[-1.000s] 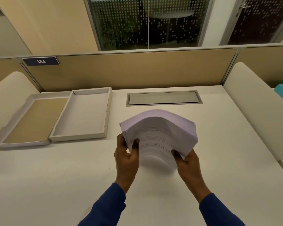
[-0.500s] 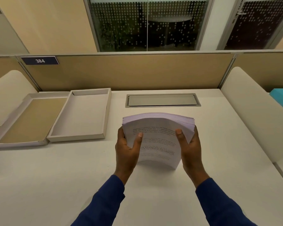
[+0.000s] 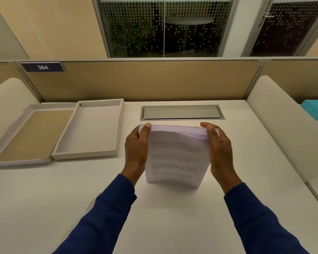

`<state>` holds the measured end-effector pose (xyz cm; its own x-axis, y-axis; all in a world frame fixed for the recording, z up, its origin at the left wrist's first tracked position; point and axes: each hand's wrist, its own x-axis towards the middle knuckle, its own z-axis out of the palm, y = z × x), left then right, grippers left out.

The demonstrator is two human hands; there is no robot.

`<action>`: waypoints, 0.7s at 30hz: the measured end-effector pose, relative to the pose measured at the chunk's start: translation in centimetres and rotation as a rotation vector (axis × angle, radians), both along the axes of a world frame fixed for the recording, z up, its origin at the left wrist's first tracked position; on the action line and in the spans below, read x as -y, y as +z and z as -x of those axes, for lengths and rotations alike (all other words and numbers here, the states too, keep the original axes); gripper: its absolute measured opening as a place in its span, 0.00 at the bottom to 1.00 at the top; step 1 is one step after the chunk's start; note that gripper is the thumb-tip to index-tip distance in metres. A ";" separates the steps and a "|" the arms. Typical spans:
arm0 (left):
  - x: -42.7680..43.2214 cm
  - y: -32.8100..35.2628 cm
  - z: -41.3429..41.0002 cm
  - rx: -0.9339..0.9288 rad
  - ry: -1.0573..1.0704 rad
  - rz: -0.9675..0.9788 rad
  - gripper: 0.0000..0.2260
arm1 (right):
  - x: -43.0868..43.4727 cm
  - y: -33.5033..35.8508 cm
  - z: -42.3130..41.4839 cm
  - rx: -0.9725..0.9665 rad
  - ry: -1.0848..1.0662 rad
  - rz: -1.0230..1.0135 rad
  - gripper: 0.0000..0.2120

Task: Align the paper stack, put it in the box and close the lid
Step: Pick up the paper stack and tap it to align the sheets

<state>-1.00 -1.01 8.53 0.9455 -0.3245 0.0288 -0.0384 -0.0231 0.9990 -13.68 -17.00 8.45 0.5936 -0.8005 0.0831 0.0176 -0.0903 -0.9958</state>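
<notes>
- since half a second ago my hands have slid up the sides of the stack (image 3: 176, 158), and the thumbs that lay across the printed page now sit near the top edge; the bulge in the sheets has flattened.
- my left hand (image 3: 137, 147) grips the left edge of the stack, thumb hooked over the top corner.
- my right hand (image 3: 219, 149) grips the right edge, thumb resting on the top edge and fingers behind.
- the stack stands upright on its bottom edge on the desk (image 3: 173, 208), printed side toward me, bowed a little, between my two hands.
- the top edge is not flush: the sheets fan slightly toward the right corner.
- the box (image 3: 92, 129) lies open on the desk to the left of the stack, apart from it, with nothing in it.
- the lid (image 3: 28, 136) lies flat beside the box on its left, inner side up, touching it along one long side.
- beyond the stack a grey cable hatch (image 3: 182, 112) sits flush in the desk, near the partition (image 3: 154, 79).
- a dark plate (image 3: 42, 67) on the partition reads 384.
- both my sleeves are blue.
</notes>
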 end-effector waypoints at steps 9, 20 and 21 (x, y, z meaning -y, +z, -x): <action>-2.0 -5.0 0.9 0.199 -0.197 -0.118 0.20 | -0.3 -4.5 2.9 -0.149 0.177 0.244 0.26; -0.4 -3.9 7.0 0.367 0.029 0.064 0.24 | -5.6 -3.7 2.7 0.090 0.034 0.202 0.22; -0.2 -4.3 7.4 0.374 0.028 0.044 0.25 | -6.2 -4.1 2.5 0.076 0.042 0.210 0.23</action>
<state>-8.40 -0.76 4.22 0.8756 -0.2890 0.3871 -0.4006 0.0135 0.9161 -16.21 -10.80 4.31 0.6116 -0.7355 0.2914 0.1000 -0.2935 -0.9507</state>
